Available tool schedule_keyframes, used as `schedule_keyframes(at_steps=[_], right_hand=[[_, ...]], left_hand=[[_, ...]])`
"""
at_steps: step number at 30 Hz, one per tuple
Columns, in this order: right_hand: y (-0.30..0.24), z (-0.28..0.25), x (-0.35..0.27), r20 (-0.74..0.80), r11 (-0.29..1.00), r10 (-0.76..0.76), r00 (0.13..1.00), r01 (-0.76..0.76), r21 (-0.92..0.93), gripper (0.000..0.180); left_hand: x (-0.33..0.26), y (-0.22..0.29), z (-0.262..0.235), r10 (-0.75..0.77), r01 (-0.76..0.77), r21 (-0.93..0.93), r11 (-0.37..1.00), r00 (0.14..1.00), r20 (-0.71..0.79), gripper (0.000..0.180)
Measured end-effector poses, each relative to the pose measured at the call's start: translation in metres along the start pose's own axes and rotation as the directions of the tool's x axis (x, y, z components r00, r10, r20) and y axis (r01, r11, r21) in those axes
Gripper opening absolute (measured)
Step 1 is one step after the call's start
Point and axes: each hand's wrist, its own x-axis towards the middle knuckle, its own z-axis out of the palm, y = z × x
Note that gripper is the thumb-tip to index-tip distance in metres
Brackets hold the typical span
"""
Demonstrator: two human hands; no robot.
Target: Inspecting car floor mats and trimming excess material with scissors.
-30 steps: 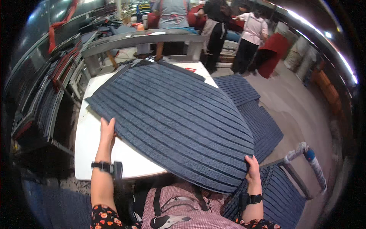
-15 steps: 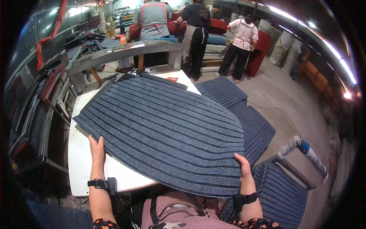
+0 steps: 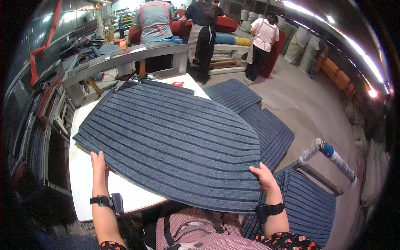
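A large blue-grey mat with dark ribbed stripes and a rounded right end lies over a white tabletop. Its right end juts past the table toward my body. My left hand grips the near left edge, fingers partly hidden beneath. At the rounded end, my right hand pinches the rim, thumb on top and the other fingers mostly out of sight below. A small red-handled tool sits on the table by the mat's far edge.
A metal frame spans the table's far side. More striped mats are piled to the right, with others near a rail wrapped in plastic. Stacked mats stand at left. Several people work around a red roll behind.
The whole scene has shifted slightly left in my view. My right thumb reaches farther over the mat's rim; both hands keep their hold. The person in the pale top has changed stance.
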Motion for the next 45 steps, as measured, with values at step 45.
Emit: schedule_keyframes(at_steps=[45], right_hand=[[0.046,-0.033,0.011,-0.17,0.996,-0.059,0.984,0.046,-0.08,0.041]], left_hand=[[-0.006,0.028,-0.003,-0.142,0.161,0.072,0.984,0.965,-0.22,0.043]])
